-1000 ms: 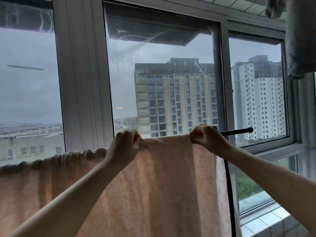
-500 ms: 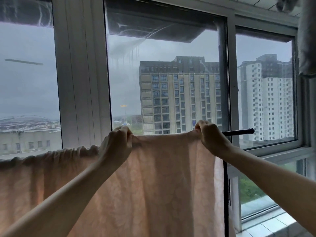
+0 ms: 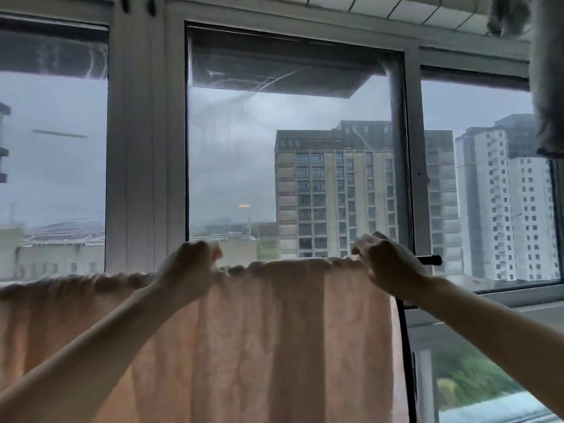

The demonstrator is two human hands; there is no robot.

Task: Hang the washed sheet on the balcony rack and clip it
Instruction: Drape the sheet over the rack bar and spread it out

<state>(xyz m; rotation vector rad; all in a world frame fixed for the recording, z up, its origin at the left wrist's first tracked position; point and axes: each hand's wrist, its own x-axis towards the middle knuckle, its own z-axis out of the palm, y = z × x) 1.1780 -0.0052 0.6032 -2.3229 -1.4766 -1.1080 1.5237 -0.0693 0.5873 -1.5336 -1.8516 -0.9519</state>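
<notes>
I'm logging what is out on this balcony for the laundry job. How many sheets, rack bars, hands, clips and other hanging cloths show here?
Sheets: 1, the pink sheet draped over the bar
Rack bars: 1, the black bar, only its end bare
Hands: 2, left hand and right hand, both gripping the sheet's top edge
Clips: 0 visible
Other hanging cloths: 1, grey cloth
Total: 5

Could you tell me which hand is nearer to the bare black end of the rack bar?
Right. The right hand grips the sheet beside the bar end; the left hand grips it farther along.
</notes>
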